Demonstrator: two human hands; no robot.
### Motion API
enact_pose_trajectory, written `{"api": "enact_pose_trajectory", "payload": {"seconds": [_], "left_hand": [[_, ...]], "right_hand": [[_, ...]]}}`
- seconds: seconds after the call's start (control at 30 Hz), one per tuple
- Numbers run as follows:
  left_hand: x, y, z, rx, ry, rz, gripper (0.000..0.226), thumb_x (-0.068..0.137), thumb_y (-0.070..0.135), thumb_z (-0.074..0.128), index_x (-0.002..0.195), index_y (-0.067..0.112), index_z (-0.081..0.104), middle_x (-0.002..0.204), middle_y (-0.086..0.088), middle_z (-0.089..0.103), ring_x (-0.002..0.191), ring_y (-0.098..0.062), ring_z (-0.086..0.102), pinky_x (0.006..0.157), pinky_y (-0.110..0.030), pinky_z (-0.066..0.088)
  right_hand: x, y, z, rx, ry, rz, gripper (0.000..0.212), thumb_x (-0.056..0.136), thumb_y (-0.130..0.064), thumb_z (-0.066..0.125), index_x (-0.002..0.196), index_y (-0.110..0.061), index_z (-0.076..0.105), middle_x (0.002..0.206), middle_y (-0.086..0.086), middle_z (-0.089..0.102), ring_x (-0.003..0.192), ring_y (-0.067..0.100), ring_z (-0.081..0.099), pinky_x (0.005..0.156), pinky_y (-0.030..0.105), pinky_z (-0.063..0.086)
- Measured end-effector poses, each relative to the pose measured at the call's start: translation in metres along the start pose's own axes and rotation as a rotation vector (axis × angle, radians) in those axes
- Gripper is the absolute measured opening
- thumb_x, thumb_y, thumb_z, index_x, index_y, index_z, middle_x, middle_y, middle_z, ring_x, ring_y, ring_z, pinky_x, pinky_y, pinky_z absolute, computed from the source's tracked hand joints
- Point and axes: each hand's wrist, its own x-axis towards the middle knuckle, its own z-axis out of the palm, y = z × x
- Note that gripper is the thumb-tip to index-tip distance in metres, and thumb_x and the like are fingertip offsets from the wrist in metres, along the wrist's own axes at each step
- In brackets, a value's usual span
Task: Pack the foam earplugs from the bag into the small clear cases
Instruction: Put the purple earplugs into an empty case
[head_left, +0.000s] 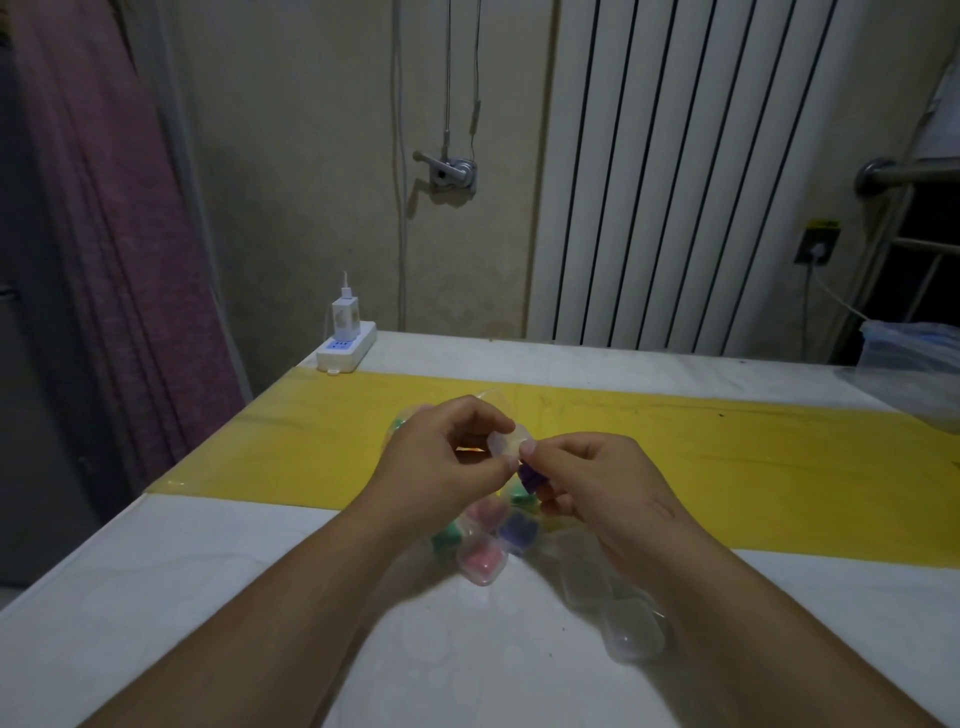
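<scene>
My left hand holds a small clear case above the table, its fingers curled round it. My right hand pinches the case's near edge with thumb and forefinger, and purple foam earplugs sit under its fingers. The clear bag of earplugs lies behind my left hand, mostly hidden. Under my hands lie several filled cases: pink, blue, green. Empty clear cases lie under my right forearm.
A yellow strip crosses the white table. A white power strip with a charger sits at the far left corner. A clear plastic sheet lies at the far right edge. A radiator stands behind the table.
</scene>
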Motion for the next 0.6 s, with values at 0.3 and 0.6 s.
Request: {"api": "enact_pose_trajectory", "payload": {"seconds": [0.3,0.6], "left_hand": [[-0.0006,0.0016,0.0035,-0.029,-0.025,0.011,0.011,0.082,0.012,0.074,0.089,0.016,0.067,0.083,0.002,0.071,0.081,-0.010,0.068,0.067,-0.020,0.050],[0.0032,0.0058,-0.0024,-0.289,0.021,-0.096,0.045,0.090,-0.008,0.043,0.104,0.027,0.069,0.085,-0.011,0.067,0.067,-0.025,0.066,0.071,-0.041,0.056]], "right_hand": [[-0.0030,-0.0030,0.0003,-0.173,0.065,-0.067,0.022,0.082,-0.016,0.065,0.066,-0.001,0.071,0.060,0.007,0.061,0.053,0.013,0.047,0.057,0.030,0.041],[-0.0007,-0.0040,-0.0029,-0.144,0.053,-0.069,0.016,0.084,-0.006,0.066,0.071,-0.012,0.075,0.060,0.001,0.067,0.055,0.010,0.056,0.056,0.025,0.050]]}}
